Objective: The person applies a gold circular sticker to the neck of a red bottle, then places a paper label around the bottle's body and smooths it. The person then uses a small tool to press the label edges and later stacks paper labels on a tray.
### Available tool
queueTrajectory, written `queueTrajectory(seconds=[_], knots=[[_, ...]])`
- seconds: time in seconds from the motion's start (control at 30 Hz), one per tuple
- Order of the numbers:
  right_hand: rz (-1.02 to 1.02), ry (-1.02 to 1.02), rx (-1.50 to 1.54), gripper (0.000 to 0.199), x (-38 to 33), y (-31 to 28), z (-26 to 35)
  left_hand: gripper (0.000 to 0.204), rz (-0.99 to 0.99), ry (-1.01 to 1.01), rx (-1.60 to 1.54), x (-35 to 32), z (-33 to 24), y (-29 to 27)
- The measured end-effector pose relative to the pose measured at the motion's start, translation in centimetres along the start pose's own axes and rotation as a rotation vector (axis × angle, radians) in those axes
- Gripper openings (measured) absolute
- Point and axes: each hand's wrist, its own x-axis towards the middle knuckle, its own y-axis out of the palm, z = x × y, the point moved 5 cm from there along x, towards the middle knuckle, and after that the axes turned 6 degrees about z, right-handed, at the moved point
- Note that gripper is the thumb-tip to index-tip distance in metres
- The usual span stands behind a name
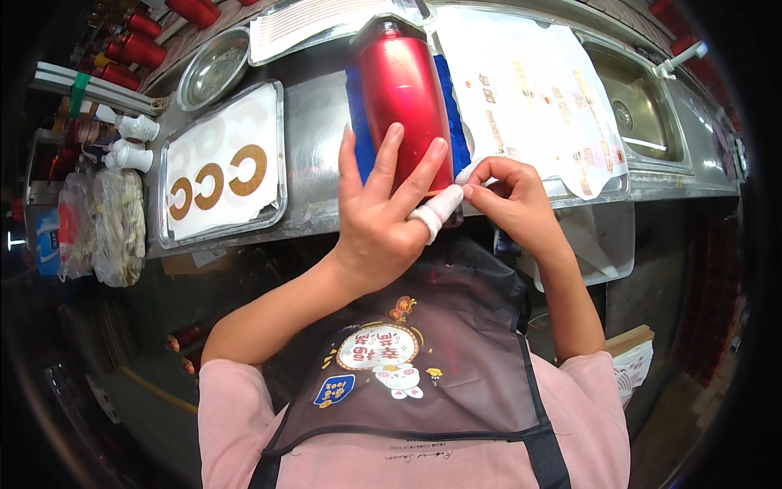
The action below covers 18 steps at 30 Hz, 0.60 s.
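A shiny red metallic cylinder point(401, 98), which looks like a bottle or flask body, lies on a blue cloth point(355, 106) with its near end toward me. My left hand point(383, 196) rests against its near part, fingers spread out over the red surface. The left thumb is wrapped in a white covering point(440, 210). My right hand point(513, 196) is at the cylinder's near right edge, thumb and fingertips pinched together by the tip of the wrapped thumb. Another bit of white wrap shows beside those fingers. Whatever the pinch holds is too small to make out.
Left stands a metal tray point(283, 163) bearing a white sheet with gold C-shaped decals point(247, 169), beside a steel bowl point(191, 81). To the right lie a printed decal sheet point(521, 73) and a sink point(652, 114). A striped sheet point(314, 28) is behind. White bottles point(130, 155) stand far left.
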Motion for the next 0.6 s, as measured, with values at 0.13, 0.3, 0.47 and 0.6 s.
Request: queueTrajectory(seconds=[0.13, 0.3, 0.47, 0.6], knots=[[-0.012, -0.026, -0.069, 0.009, 0.0, 0.3, 0.0, 0.069, -0.123, -0.166, -0.228, -0.4, 1.8, 0.4], [0.012, -0.046, -0.060, 0.010, -0.3, 0.7, 0.9, 0.064, -0.163, -0.251, -0.455, -3.5, 3.4, 1.3], [0.019, -0.011, 0.104, 0.010, -1.1, 0.0, 1.7, 0.054, -0.065, -0.224, -0.377, -6.3, 3.3, 1.3], [-0.002, -0.008, 0.088, 0.010, -1.0, -0.5, 1.4, 0.049, -0.038, -0.181, -0.297, -6.2, 3.1, 1.3]])
